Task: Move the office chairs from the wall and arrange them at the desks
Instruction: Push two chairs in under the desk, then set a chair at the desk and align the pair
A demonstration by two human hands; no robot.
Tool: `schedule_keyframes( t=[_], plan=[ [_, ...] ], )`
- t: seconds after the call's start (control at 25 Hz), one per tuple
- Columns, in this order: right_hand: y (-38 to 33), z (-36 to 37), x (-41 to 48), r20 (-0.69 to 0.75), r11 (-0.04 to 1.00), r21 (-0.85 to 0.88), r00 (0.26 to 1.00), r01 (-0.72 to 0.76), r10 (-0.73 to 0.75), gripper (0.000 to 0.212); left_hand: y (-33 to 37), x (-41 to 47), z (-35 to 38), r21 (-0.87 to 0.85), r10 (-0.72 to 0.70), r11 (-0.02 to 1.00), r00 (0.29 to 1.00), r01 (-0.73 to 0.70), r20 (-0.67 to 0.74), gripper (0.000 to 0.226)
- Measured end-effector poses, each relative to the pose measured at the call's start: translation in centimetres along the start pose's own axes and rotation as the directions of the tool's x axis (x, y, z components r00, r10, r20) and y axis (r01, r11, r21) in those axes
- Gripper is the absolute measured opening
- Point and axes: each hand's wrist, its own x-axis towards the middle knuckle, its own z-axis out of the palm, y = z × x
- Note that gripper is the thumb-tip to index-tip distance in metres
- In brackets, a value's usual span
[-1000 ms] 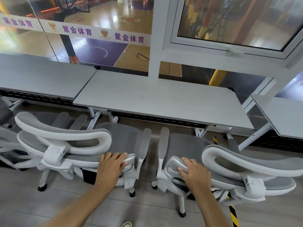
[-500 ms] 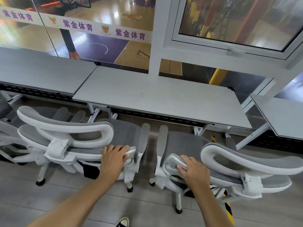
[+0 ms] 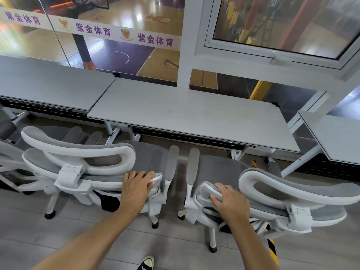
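While the left hand (image 3: 136, 189) and right hand (image 3: 231, 203) each close their fingers over a backrest edge, the left chair (image 3: 81, 158) and right chair (image 3: 282, 193) face the table (image 3: 194, 115), seats not yet tucked beneath; final pushing-in apparently remains.
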Motion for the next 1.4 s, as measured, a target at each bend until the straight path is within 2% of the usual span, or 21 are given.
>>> schedule_keyframes(
  t=[0.44,0.6,0.76,0.92,1.04,1.16,1.28,1.4],
  plan=[
    [-0.4,-0.9,-0.1,0.052,1.000,-0.003,0.999,-0.013,0.013,0.040,0.2,-0.5,-0.4,0.004,0.011,1.000,1.000,-0.011,-0.007,0.028],
    [-0.7,-1.4,0.1,0.093,0.999,0.021,0.995,-0.025,0.023,0.034,-0.2,-0.9,-0.5,-0.018,0.042,0.999,0.998,-0.043,-0.040,0.035],
    [-1.8,-2.3,-0.1,0.017,0.996,0.092,1.000,-0.018,0.016,0.029,0.1,-1.8,-1.2,-0.083,0.088,0.992,0.994,-0.093,-0.058,0.045],
    [-6.7,-4.6,0.8,-0.081,0.971,0.210,0.992,0.112,-0.097,0.034,0.4,-2.9,-4.0,-0.086,0.119,0.988,0.983,-0.132,-0.140,0.038],
    [-12.2,-7.2,1.1,-0.154,0.927,0.275,0.964,0.253,-0.217,0.039,-1.1,-4.1,-7.9,-0.107,0.073,0.989,0.968,-0.101,-0.241,0.033],
    [-18.0,-10.2,1.2,-0.256,0.855,0.334,0.911,0.397,-0.323,0.042,-3.9,-5.3,-12.1,-0.109,0.011,0.992,0.926,-0.056,-0.377,0.030],
    [-24.4,-12.7,1.0,-0.357,0.759,0.376,0.839,0.531,-0.410,0.040,-7.9,-6.5,-15.6,-0.119,-0.053,0.993,0.887,-0.003,-0.459,0.030],
    [-31.4,-14.3,0.7,-0.397,0.689,0.374,0.778,0.621,-0.486,0.036,-13.1,-7.5,-18.1,-0.131,-0.092,0.991,0.857,0.029,-0.506,0.031]
  ],
)
